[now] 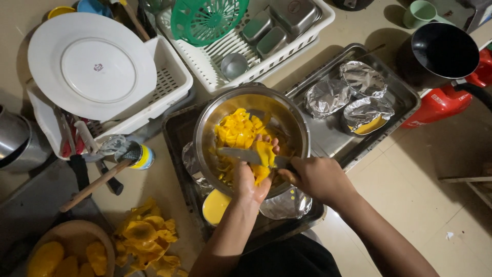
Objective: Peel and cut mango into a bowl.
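Note:
My left hand (251, 182) holds a yellow piece of fruit (264, 154) over a steel bowl (205, 120). My right hand (315, 177) grips a knife (240, 155) by the handle, its blade pointing left across the fruit piece. Inside the bowl lie several cut yellow fruit pieces (237, 131). The bowl rests on a dark metal tray (177, 136) on the floor.
A second steel tray (405, 95) holds foil-covered dishes (328, 97). Two white dish racks (171, 77) hold a white plate (92, 64), a green basket (205, 20) and steel containers. Yellow peels (146, 238) and a wooden bowl (77, 231) of fruit lie at lower left. A black pan (443, 51) stands at right.

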